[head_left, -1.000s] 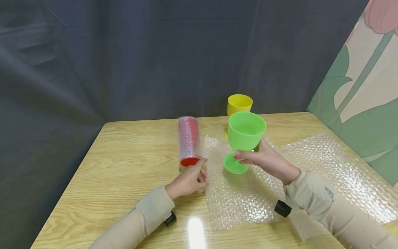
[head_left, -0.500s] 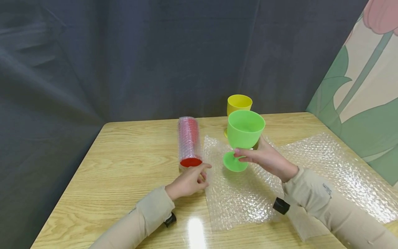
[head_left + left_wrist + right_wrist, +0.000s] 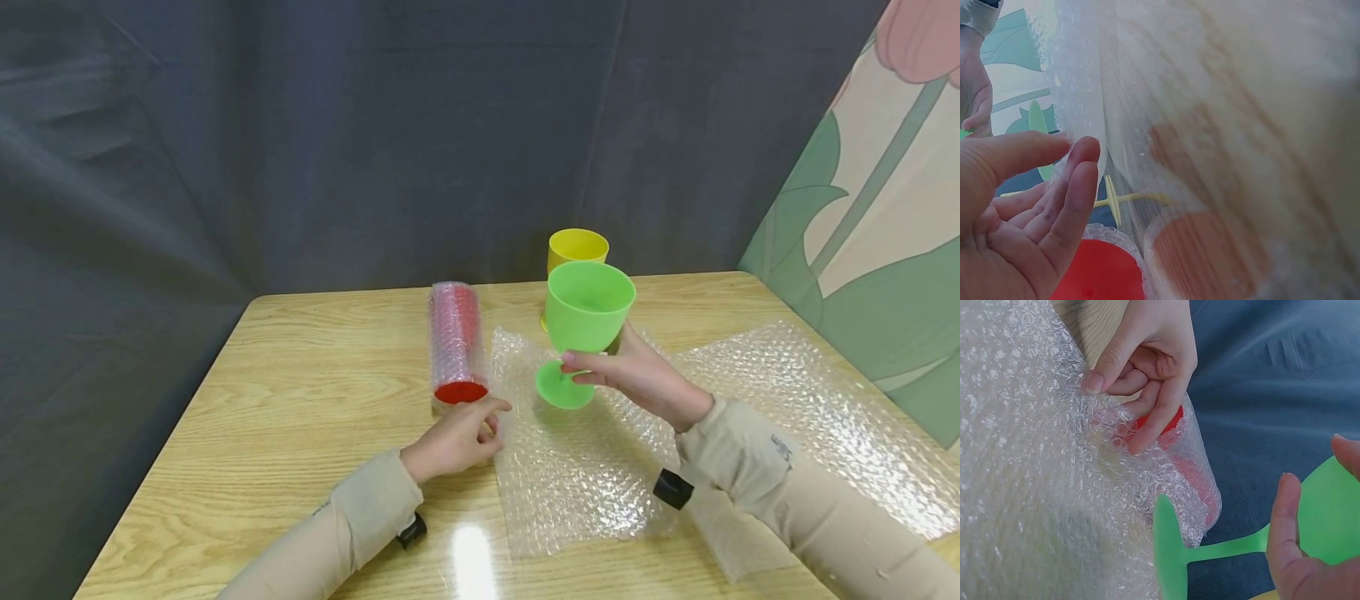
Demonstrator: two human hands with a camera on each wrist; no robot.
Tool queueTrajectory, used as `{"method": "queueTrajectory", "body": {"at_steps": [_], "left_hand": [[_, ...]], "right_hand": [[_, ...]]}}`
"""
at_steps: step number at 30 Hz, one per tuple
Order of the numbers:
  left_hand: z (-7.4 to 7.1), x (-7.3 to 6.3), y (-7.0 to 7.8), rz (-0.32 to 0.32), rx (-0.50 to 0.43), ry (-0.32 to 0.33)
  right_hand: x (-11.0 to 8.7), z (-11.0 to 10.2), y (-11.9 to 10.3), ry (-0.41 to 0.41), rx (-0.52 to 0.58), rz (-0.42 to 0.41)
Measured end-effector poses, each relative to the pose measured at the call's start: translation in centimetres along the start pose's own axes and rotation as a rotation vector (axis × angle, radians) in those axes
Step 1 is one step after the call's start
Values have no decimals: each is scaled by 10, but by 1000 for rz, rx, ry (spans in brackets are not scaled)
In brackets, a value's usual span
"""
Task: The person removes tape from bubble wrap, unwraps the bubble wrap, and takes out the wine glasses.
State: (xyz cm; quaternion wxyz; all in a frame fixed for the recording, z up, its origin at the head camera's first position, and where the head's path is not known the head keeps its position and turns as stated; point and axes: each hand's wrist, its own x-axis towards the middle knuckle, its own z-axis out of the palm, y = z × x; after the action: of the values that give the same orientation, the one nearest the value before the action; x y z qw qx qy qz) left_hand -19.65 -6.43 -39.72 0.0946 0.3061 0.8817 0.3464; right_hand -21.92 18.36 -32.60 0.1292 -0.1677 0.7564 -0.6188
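Observation:
My right hand [image 3: 645,375] holds a green plastic goblet [image 3: 588,308] around the bottom of its bowl and the stem, fingers curled. Slightly tilted, the goblet hangs above a sheet of bubble wrap [image 3: 577,483], its round foot toward the left. At the sheet's left edge is my left hand [image 3: 457,437], index finger extended and thumb apart from it; the right wrist view shows these fingers [image 3: 1147,434] at the wrap's edge. Just beyond the left hand lies a red cup-like thing [image 3: 461,392] rolled in bubble wrap, with its red round end facing me.
Behind the green goblet stands a yellow goblet [image 3: 576,246], partly hidden. More bubble wrap [image 3: 810,408] spreads across the right of the wooden table [image 3: 315,383]. A dark curtain [image 3: 420,142] hangs behind, and a flower-patterned wall [image 3: 892,217] is on the right.
The green goblet has risen slightly and shifted a little left in my right hand. My left index finger has stretched out to the right over the wrap's edge. The wrapped roll stays put.

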Motion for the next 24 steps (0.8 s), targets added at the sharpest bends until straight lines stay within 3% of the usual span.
{"method": "queueTrajectory", "body": {"at_steps": [24], "left_hand": [[0, -1, 2, -7, -19, 19]], "right_hand": [[9, 1, -5, 16, 17, 13]]}}
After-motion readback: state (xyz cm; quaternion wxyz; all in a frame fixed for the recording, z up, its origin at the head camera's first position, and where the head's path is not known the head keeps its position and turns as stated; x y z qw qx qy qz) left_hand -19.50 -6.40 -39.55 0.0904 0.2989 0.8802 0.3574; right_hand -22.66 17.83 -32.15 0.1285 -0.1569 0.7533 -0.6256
